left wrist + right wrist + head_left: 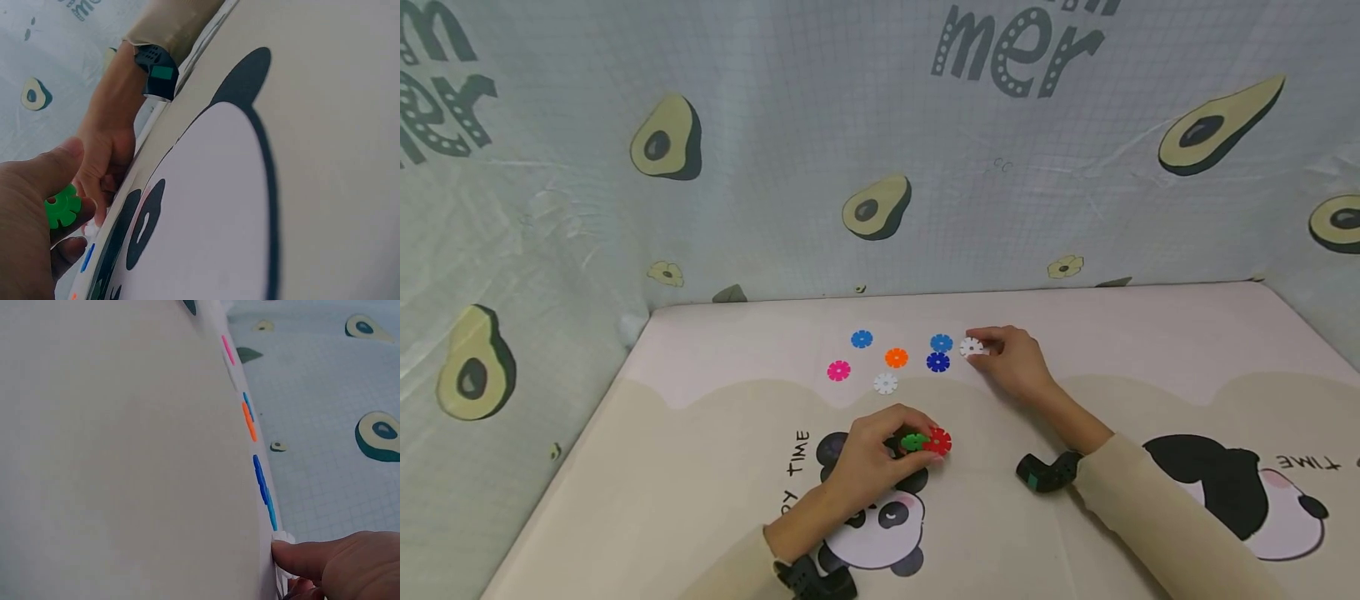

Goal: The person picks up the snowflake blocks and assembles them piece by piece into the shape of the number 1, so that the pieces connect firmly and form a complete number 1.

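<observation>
My left hand [874,450] holds a green notched plastic disc [913,442] and a red notched disc [939,441] between thumb and fingers, above the printed panda. The two discs meet at their edges; whether they are slotted together, I cannot tell. In the left wrist view the green disc [65,208] shows between thumb and fingers. Farther back, my right hand [1018,362] pinches a white notched disc [970,347] at the table surface. Right beside that disc lie a light blue disc [941,342] and a dark blue disc [937,362].
Left of the blue pair lie an orange disc [897,357], another light blue disc [862,339], a pink disc [838,371] and a second white disc [885,383]. A pale printed cloth covers the table [647,467]. Behind it hangs an avocado-print curtain [775,225].
</observation>
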`<action>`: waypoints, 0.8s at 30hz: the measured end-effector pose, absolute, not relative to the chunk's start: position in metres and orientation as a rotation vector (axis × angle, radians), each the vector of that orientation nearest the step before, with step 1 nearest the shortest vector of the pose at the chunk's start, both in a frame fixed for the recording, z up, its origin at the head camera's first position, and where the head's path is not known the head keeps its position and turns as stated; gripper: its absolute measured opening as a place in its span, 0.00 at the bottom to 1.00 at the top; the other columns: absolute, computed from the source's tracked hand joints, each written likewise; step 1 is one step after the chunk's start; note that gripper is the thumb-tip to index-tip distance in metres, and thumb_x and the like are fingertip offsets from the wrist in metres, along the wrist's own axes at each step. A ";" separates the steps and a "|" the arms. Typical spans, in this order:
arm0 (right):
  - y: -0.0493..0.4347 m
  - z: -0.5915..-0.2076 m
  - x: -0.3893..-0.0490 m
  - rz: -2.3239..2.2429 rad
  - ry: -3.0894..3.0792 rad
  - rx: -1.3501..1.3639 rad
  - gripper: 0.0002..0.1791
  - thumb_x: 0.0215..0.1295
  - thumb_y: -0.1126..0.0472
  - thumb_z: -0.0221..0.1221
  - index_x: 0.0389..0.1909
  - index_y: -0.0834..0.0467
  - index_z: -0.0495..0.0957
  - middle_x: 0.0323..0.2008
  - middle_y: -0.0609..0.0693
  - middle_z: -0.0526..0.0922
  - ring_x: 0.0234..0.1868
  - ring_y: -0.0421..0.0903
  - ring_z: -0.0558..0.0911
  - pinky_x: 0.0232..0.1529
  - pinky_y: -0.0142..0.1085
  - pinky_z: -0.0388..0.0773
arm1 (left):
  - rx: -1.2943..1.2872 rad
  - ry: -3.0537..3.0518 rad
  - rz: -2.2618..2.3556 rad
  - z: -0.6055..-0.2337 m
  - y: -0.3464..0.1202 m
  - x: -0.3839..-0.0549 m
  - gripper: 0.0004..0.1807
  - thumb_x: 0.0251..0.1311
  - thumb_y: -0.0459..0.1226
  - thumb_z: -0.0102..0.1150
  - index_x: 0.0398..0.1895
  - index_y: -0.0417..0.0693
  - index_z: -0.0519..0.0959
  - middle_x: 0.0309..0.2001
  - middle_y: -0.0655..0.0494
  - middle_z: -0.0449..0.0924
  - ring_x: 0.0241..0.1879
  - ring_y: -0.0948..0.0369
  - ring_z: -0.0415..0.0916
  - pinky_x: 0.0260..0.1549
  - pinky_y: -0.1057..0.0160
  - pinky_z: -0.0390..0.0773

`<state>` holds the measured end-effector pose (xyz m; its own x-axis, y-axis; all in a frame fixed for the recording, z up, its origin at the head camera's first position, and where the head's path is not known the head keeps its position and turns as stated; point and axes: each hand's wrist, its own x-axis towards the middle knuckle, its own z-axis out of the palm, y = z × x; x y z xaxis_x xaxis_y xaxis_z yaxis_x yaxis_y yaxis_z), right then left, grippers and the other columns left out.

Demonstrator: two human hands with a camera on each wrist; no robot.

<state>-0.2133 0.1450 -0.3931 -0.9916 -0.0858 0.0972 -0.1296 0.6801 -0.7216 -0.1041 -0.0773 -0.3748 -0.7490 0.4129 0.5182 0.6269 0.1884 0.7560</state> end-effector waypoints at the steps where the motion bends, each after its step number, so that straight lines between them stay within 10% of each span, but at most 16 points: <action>1: 0.145 -0.393 -0.213 1.220 -2.826 0.185 0.19 0.60 0.65 0.64 0.54 0.60 0.79 0.38 0.56 0.77 0.37 0.50 0.71 0.34 0.37 0.68 | -1.003 -2.262 -1.598 -0.375 -0.077 -0.104 0.15 0.44 0.23 0.72 0.36 0.36 0.78 0.37 0.45 0.82 0.37 0.55 0.78 0.34 0.60 0.80; 24: 0.161 -0.386 -0.203 1.566 -2.752 0.276 0.17 0.63 0.61 0.63 0.53 0.52 0.80 0.40 0.53 0.79 0.40 0.49 0.77 0.34 0.33 0.76 | -0.979 -2.259 -1.621 -0.375 -0.078 -0.105 0.15 0.46 0.24 0.71 0.38 0.36 0.78 0.37 0.45 0.83 0.35 0.55 0.78 0.36 0.61 0.81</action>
